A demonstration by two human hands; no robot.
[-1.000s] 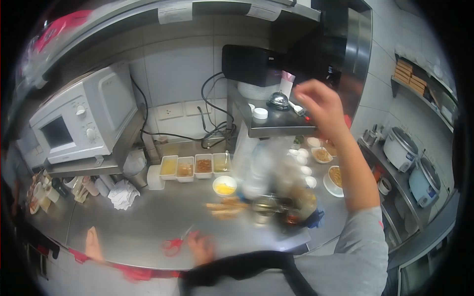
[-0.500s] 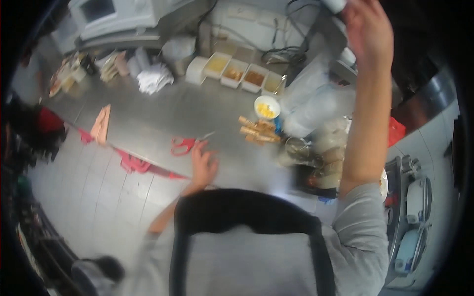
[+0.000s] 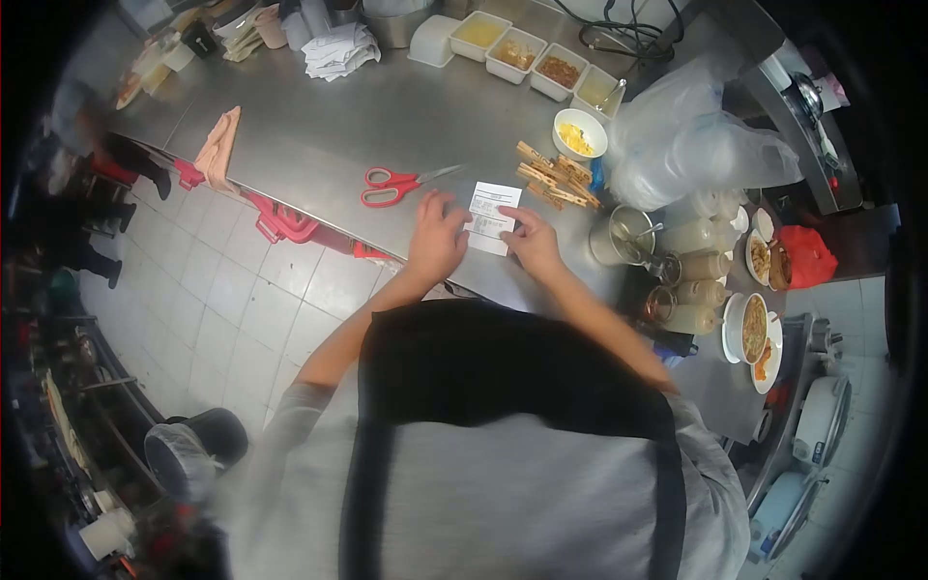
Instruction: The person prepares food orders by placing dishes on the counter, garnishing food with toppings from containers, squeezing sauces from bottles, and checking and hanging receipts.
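Note:
A small white printed slip (image 3: 491,232) is between my two hands at the counter's front edge. My right hand (image 3: 532,240) grips its right side between thumb and fingers. My left hand (image 3: 440,237) is at its left edge, fingers bent and somewhat apart; whether it pinches the paper is unclear. Red-handled scissors (image 3: 391,187) lie just beyond my left hand, blades toward the right. Wooden clothespins (image 3: 558,178) are heaped beyond the slip, beside a white bowl (image 3: 580,133) of yellow pieces.
White tubs of food (image 3: 517,54) line the back. Plastic bags (image 3: 681,145), a metal container (image 3: 619,237), bottles (image 3: 698,292) and bowls of food (image 3: 754,327) stand right. A folded cloth (image 3: 218,150) lies at the front edge. People's legs (image 3: 116,217) show far left.
My right hand has come down from the upper right to the counter, and the white slip now shows in it. My left hand has moved beside the slip. The view has tilted downward.

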